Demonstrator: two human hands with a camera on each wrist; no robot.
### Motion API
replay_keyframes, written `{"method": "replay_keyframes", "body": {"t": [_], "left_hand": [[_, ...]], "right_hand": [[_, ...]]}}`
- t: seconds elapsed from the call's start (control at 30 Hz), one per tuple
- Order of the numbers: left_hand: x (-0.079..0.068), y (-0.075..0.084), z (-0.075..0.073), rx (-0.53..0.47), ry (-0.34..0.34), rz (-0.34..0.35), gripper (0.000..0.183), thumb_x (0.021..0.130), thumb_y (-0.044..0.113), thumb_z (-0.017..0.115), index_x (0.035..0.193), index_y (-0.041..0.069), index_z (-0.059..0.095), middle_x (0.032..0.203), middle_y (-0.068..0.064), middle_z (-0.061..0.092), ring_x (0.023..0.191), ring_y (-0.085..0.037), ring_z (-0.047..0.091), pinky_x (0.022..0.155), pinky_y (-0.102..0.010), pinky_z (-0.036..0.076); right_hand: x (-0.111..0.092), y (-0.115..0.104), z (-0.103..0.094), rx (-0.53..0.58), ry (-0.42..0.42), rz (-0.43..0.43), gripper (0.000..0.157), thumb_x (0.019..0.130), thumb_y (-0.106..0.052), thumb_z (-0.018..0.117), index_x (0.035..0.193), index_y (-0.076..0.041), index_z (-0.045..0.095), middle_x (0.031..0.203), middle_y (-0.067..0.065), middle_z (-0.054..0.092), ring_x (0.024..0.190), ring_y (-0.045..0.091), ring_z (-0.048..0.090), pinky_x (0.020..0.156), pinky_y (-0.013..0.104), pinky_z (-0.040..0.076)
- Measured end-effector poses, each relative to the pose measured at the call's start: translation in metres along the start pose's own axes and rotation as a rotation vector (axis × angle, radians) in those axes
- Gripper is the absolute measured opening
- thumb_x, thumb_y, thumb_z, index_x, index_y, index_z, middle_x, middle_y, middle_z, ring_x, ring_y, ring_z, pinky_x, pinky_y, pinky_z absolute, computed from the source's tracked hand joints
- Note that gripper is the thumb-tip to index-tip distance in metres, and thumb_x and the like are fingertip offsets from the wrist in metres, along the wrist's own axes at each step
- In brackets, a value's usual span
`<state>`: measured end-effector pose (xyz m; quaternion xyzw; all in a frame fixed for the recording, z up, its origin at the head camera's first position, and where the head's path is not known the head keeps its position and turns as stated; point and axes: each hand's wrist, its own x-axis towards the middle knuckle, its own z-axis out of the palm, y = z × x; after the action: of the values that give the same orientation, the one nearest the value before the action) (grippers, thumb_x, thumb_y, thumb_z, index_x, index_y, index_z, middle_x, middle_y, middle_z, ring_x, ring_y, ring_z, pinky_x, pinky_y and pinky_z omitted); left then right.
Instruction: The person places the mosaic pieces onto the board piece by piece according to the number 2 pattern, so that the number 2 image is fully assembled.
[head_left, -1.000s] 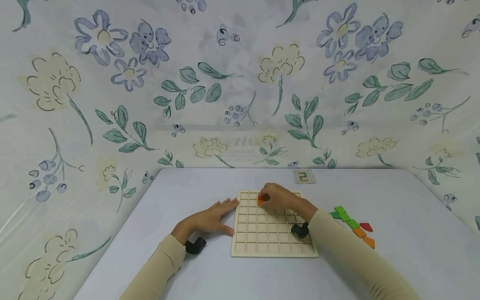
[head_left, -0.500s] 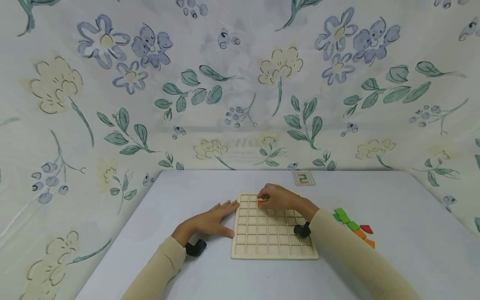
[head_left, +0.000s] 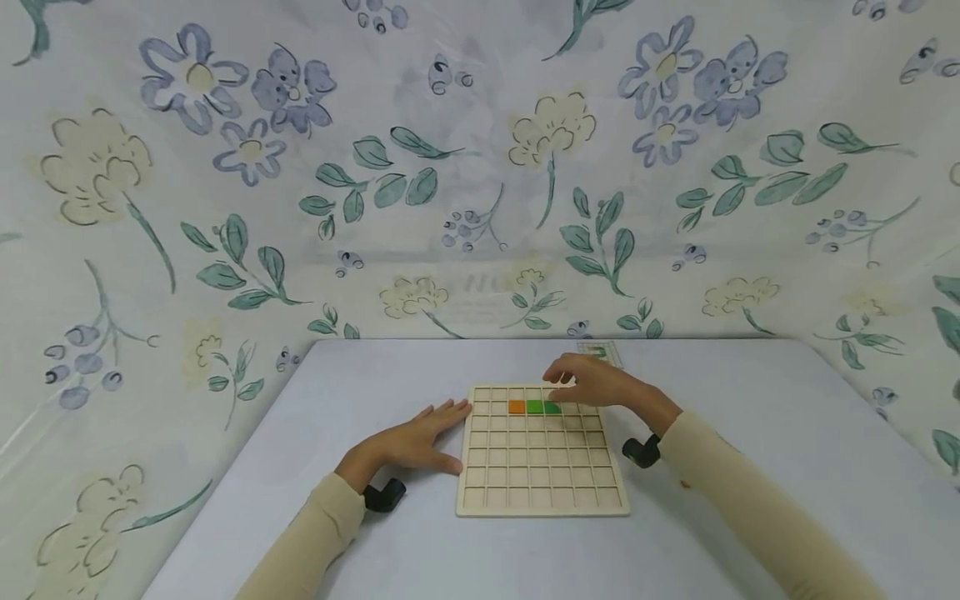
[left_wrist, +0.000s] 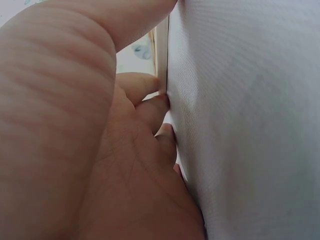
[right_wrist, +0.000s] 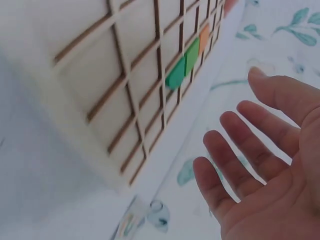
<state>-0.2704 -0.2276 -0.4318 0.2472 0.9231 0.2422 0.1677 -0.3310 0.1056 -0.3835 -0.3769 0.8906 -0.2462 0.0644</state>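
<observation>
A wooden grid board (head_left: 542,479) lies on the white table. In one row near its far side sit an orange square tile (head_left: 517,407), a light green tile (head_left: 535,407) and a darker green tile (head_left: 552,408) with a rounded corner. Above the board's far right part hovers my right hand (head_left: 600,383), fingers loosely bent and holding nothing; the right wrist view shows its bare palm (right_wrist: 270,200) apart from the grid. My left hand (head_left: 412,440) rests flat on the table, fingers spread, with fingertips and thumb at the board's left edge (left_wrist: 162,55).
A small pattern card (head_left: 609,353) lies at the back of the table, partly behind my right hand. My right sleeve (head_left: 738,492) covers most of the loose tiles; one orange bit (head_left: 685,484) peeks out. A flowered sheet (head_left: 480,208) hangs behind.
My right hand has let go and drawn back to the right, its fingers opening. The light and darker green tiles beside the orange one now show. My left hand stays at the board's edge.
</observation>
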Motion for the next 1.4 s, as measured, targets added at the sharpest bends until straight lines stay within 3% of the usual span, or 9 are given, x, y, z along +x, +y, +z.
{"method": "replay_keyframes", "body": {"t": [0.27, 0.53, 1.4], "left_hand": [[0.003, -0.004, 0.002, -0.007, -0.003, 0.008, 0.105, 0.082, 0.05, 0.077, 0.161, 0.011, 0.019, 0.169, -0.006, 0.014, 0.157, -0.029, 0.005, 0.128, -0.051, 0.001], [0.005, -0.004, -0.001, -0.011, 0.005, 0.02, 0.105, 0.083, 0.049, 0.077, 0.16, 0.009, 0.019, 0.169, -0.008, 0.014, 0.157, -0.031, 0.004, 0.128, -0.052, -0.001], [0.009, 0.005, -0.001, -0.051, 0.016, 0.006, 0.103, 0.084, 0.045, 0.077, 0.16, 0.007, 0.019, 0.169, -0.011, 0.013, 0.157, -0.033, 0.004, 0.128, -0.053, -0.001]], "right_hand": [[-0.03, 0.016, -0.016, 0.008, 0.012, 0.077, 0.035, 0.096, -0.022, 0.069, 0.124, -0.002, 0.065, 0.119, 0.015, 0.066, 0.109, 0.027, 0.064, 0.094, 0.041, 0.057], [-0.054, 0.03, -0.026, -0.013, 0.048, 0.081, 0.032, 0.094, -0.017, 0.07, 0.12, 0.001, 0.066, 0.116, 0.017, 0.067, 0.102, 0.025, 0.067, 0.088, 0.036, 0.06], [-0.115, 0.086, -0.038, 0.022, 0.104, 0.221, 0.03, 0.094, -0.02, 0.069, 0.117, -0.001, 0.067, 0.109, 0.006, 0.069, 0.099, 0.021, 0.065, 0.086, 0.038, 0.06]]}}
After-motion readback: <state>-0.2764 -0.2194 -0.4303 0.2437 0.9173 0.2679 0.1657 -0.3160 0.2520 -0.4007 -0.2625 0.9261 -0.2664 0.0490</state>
